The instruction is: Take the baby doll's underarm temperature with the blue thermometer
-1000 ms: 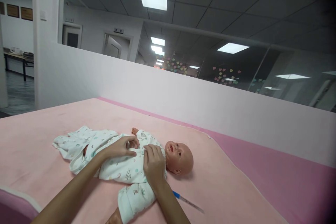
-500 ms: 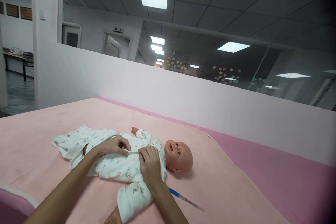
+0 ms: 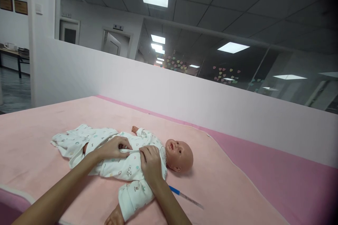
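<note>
A baby doll (image 3: 180,154) lies on its back on a pink mat, its head to the right. It wears a white printed baby top (image 3: 120,168) and matching trousers (image 3: 79,139). My left hand (image 3: 114,148) is at the doll's belly, its thumb and fingers pinching the front edge of the top. My right hand (image 3: 151,161) lies on the doll's chest with bent fingers closed on the same edge nearer the neck. A short strip of the edge stretches between both hands. Fabric under my right palm is hidden.
A thermometer-like stick with a blue end (image 3: 186,197) lies on the pink mat (image 3: 227,190) right of my right forearm. Behind the mat runs a low white wall (image 3: 169,91) with glass above. A table (image 3: 16,54) stands far left.
The camera view has shifted slightly. Both hands keep their hold on the top's edge with hardly any movement.
</note>
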A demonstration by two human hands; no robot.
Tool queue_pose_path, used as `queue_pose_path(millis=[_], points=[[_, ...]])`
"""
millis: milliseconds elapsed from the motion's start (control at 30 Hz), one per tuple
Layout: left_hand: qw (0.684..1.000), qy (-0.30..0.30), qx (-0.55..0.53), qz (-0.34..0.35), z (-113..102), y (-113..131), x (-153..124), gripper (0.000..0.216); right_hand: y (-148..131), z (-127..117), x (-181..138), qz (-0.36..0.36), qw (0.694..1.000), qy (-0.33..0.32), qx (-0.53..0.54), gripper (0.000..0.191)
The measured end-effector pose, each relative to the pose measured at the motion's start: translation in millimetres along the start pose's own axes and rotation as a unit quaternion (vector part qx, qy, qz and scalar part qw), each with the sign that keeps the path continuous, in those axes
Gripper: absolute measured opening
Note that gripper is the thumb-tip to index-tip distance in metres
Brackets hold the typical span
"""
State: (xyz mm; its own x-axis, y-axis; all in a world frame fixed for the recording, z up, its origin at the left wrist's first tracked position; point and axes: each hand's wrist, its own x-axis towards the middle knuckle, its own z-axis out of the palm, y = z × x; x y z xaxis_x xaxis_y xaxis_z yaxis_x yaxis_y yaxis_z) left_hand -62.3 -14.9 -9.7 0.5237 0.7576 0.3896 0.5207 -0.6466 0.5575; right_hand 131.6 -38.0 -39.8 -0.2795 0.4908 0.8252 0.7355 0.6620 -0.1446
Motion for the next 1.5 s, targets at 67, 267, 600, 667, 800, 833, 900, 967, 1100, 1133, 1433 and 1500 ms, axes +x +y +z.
queue_pose_path(millis=[67, 267, 600, 667, 800, 833, 900, 967, 1100, 1133, 1433, 1500], points=[[1.0, 0.01, 0.012, 0.007, 2, 1, 0, 0.017, 0, 0, 0, 0.001, 1.0, 0.001, 0.003, 0.019], [0.997, 0.062, 0.043, 0.007, 8, 3, 1, 0.014, 1, 1, 0, 0.006, 1.0, 0.0, 0.01, 0.018], [0.994, 0.003, -0.084, -0.072, 0, 1, 1, 0.015, 1, 0, 0, 0.018, 1.0, -0.012, 0.005, 0.021], [0.991, -0.023, -0.107, -0.079, -4, -3, 2, 0.018, 1, 0, -1, 0.021, 1.0, -0.012, 0.001, 0.022], [0.986, -0.063, -0.135, -0.07, -8, -14, 3, 0.02, 2, 1, -1, 0.019, 1.0, -0.01, -0.013, 0.023], [0.986, -0.069, -0.138, -0.066, -8, -16, 3, 0.02, 2, 2, -1, 0.018, 1.0, -0.007, -0.017, 0.023], [0.985, -0.074, -0.145, -0.061, -7, -20, 3, 0.02, 2, 3, -1, 0.015, 1.0, 0.0, -0.023, 0.022], [0.984, -0.073, -0.148, -0.063, -6, -23, 3, 0.019, 3, 4, -1, 0.013, 1.0, 0.004, -0.027, 0.022], [0.983, -0.071, -0.155, -0.072, -4, -21, 3, 0.016, 3, 4, -1, 0.009, 0.999, 0.002, -0.033, 0.022], [0.982, -0.072, -0.158, -0.071, -4, -19, 3, 0.016, 3, 4, -1, 0.007, 0.999, 0.002, -0.035, 0.022], [0.978, -0.068, -0.187, -0.055, -8, 2, 2, 0.012, 1, 4, -2, 0.01, 0.999, -0.002, -0.034, 0.021], [0.978, -0.061, -0.191, -0.056, -8, 1, 2, 0.014, 1, 2, -1, 0.015, 0.999, 0.002, -0.042, 0.022]])
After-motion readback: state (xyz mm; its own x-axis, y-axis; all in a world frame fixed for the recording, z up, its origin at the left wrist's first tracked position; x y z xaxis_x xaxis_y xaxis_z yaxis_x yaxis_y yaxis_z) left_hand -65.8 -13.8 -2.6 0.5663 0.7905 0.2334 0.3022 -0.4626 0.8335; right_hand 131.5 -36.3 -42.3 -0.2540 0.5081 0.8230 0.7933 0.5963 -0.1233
